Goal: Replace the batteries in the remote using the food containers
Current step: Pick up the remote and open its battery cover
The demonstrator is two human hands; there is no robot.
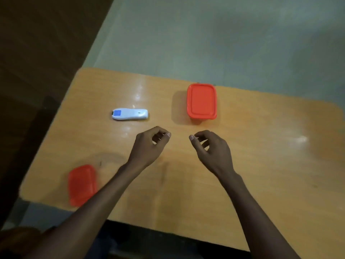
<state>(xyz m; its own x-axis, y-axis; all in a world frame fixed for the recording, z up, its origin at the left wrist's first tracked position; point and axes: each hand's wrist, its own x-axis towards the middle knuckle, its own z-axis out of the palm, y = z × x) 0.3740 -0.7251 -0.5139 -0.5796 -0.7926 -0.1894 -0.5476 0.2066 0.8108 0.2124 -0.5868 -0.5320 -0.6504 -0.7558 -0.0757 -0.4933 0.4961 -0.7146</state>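
Observation:
A white remote (pixel 130 114) with a blue patch lies flat on the orange table (pixel 261 146), left of centre. A red food container (pixel 201 101) with its lid on stands to the right of the remote. Another red food container (pixel 82 184), blurred, sits near the table's front left edge. My left hand (pixel 149 144) hovers just below the remote, fingers loosely curled, holding nothing. My right hand (pixel 212 148) hovers below the far container, fingers also curled and apart, empty.
The table's far edge runs just behind the far container, with grey-green floor (pixel 224 34) beyond. A dark wooden surface (pixel 37 53) fills the left side. The table's front edge is close to my body.

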